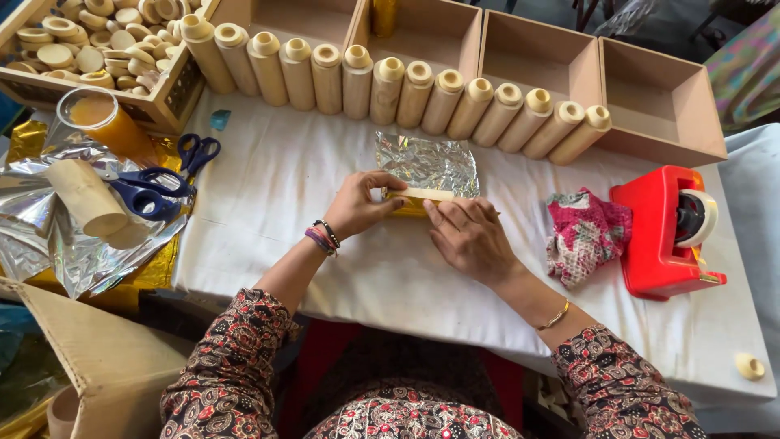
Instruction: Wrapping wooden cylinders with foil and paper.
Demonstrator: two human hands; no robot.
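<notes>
In the head view, near the middle of the frame, the left hand [356,205] pinches the near end of a small pale wooden tube [424,195] that lies on its side across the lower edge of a crinkled square of silver-and-gold foil [428,165]. The thumb and fingers are closed on the tube's end and the foil's corner, apparently to keep both from sliding. The right hand [470,236] lies flat just beside it, fingers pressed together on top of the tube, holding it down against the foil where the sheet begins to curl around it; it grips nothing from beneath as far as can be seen.

The foil rests on a white cloth-covered table [325,268]. Across the upper part of the frame a row of upright-necked wooden bottles [390,85] lies side by side, leaning on shallow wooden trays [658,106], within easy reach. At upper left a wooden crate of round caps [89,36] sits above a heap of loose foil sheets [49,236], blue-handled scissors [154,183] and a paper roll [85,195]. At right, well apart from the hands, stand a red tape dispenser [662,232] and a crumpled pink patterned cloth [585,232]
</notes>
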